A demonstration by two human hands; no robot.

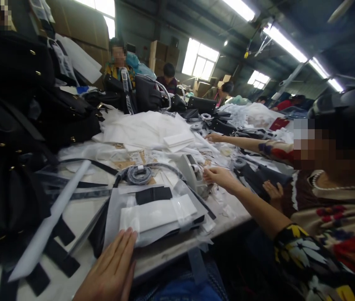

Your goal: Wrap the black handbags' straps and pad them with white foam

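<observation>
My left hand (111, 267) lies flat at the near table edge, fingers stretched out and together, holding nothing. Its fingertips touch a black bag part wrapped in white paper and clear film (158, 213). Behind that bundle lies a coiled grey strap (139, 174). My right hand is out of view. A co-worker in a flowered sleeve (293, 251) sits close on my right, with one hand (218, 175) reaching over the table beside a grey holder (191, 169).
Black handbags (23, 125) are piled high at the left. A long white strip (52, 217) and black straps (67, 261) lie across the table (165, 255). White wrapping sheets (146, 129) cover the middle. Another arm (243, 143) reaches in farther back; more people sit beyond.
</observation>
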